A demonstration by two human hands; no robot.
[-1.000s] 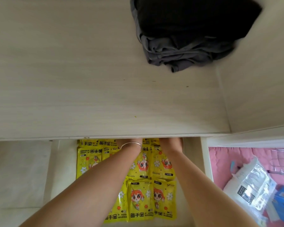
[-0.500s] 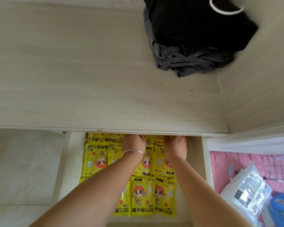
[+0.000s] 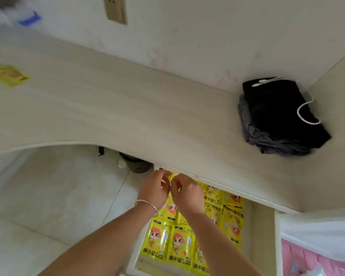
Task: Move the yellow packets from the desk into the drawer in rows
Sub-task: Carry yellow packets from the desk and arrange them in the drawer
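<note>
Both hands at the drawer's (image 3: 264, 232) back-left corner, under the desk (image 3: 127, 108) edge; left hand (image 3: 155, 188) & right hand (image 3: 187, 193) fingers curled, touching a yellow edge, grip unclear; yellow packets (image 3: 179, 244) in rows inside; one packet (image 3: 7, 74) far left on desk.

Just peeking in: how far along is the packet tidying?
Mostly done: yellow packets already lie in rows in the open drawer. In hand: the left hand and right hand are at the drawer's back left corner, seemingly setting a packet there. Left: at least one blurred yellow packet on the desk.
</note>
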